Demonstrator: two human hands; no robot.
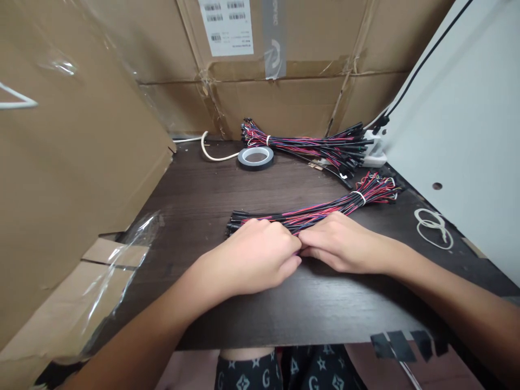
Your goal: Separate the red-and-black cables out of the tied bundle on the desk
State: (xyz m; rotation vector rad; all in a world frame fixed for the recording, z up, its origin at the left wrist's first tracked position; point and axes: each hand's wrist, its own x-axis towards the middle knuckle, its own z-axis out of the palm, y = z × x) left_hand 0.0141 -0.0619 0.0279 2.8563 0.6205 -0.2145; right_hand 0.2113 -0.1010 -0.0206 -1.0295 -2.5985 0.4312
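Note:
A bundle of red, blue and black wires (309, 212) lies across the dark table, bound near its right end by a white tie (359, 197). Black connectors show at its left end. My left hand (260, 254) is closed at the near edge of the bundle, hiding part of it. Opposite it, my right hand (339, 244) is also closed, thumb and fingers pinched together. The two sets of fingertips meet at the bundle's near side. What lies between them is mostly covered, with only a bit of reddish wire showing.
Behind lies a second tied wire bundle (309, 145), with a roll of black tape (255, 157) beside it. A white power strip (376, 149) stands at the back right. A coiled pale cord (433, 227) rests on the right. Cardboard walls (81, 135) rise left and behind.

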